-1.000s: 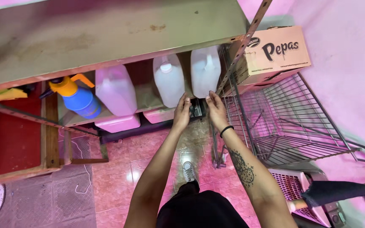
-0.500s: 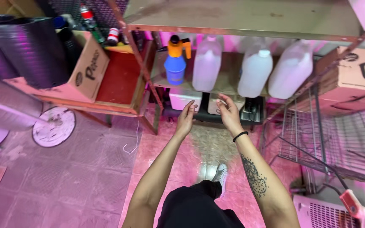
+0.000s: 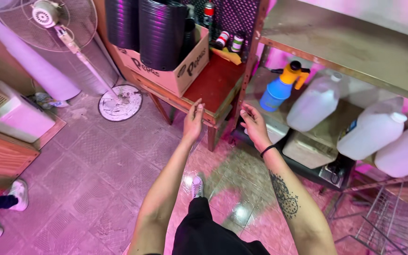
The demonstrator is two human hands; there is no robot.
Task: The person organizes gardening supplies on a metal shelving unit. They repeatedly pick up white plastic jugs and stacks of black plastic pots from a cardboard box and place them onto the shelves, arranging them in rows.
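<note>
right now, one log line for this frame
left hand: open, empty, near red table | right hand: empty, fingers curled, by shelf post | sprayer, jugs on shelf

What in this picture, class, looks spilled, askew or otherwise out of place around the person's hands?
The tiled floor below the right hand shows a shiny, darker patch that looks wet, as if something spilled there. The left hand and right hand are both empty. The jugs on the metal shelf lean, but this may be camera tilt.
</note>
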